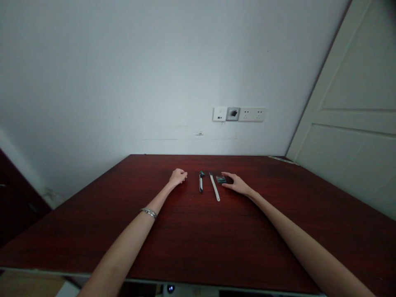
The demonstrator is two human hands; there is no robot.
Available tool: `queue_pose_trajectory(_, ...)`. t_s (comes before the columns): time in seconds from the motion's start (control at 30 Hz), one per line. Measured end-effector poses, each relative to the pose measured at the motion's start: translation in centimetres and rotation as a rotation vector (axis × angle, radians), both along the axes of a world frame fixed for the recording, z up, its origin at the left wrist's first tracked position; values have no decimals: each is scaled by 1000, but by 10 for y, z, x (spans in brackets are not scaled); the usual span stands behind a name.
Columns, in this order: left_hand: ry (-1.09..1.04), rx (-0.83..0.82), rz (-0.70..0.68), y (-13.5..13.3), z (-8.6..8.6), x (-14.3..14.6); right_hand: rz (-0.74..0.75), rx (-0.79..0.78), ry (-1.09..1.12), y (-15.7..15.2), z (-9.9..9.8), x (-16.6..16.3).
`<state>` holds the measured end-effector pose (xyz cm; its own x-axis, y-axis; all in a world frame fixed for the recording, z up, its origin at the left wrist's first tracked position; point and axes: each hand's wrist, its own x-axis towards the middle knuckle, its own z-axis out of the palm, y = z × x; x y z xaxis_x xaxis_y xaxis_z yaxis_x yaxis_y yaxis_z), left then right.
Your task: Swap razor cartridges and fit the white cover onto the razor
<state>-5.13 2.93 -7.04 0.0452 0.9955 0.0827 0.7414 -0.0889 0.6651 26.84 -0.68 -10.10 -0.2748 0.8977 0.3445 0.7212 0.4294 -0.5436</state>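
Note:
Both my arms reach far out over a dark red wooden table. My left hand rests on the tabletop with its fingers curled in, holding nothing that I can see. To its right lie a dark razor-like tool and a slim white stick, side by side. My right hand lies on the table with thumb and forefinger around a small dark object with a teal part, touching it.
A white wall rises behind the table, with a row of sockets. A white door stands at the right. A dark cabinet edge shows at the left. A silver bracelet circles my left wrist.

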Motion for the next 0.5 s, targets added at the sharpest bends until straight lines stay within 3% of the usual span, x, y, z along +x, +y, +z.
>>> queue_pose_trajectory(0.23,24,25,-4,-5,5,7,31,-46,179,3,0,0)
queue_pose_trajectory(0.5,99,40,-131,-29,26,42,-12,-83,518,8,1,8)
